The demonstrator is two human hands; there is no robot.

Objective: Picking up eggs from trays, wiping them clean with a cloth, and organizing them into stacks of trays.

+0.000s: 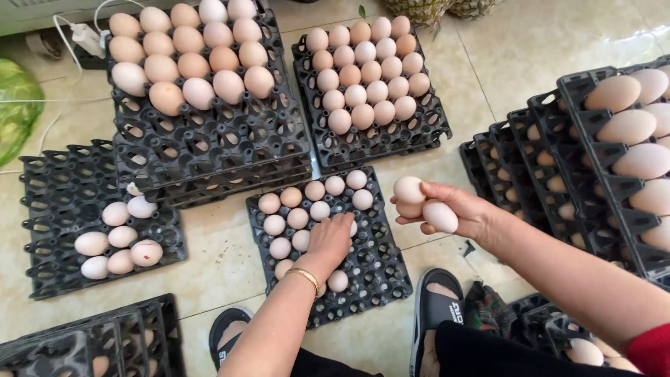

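Looks like an egg shop or small egg-sorting spot w/ stock on the beige tiled floor (223,258): black plastic egg trays (209,150) stacked at 11, 1 & 3 o'clock, dozens of eggs (188,63), pineapples (426,10) at 12, a green melon (14,105) at 9.

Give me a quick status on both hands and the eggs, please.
Left hand fingers down on the centre black tray, setting an egg. Right hand holding several eggs above the floor. Nothing in the way.
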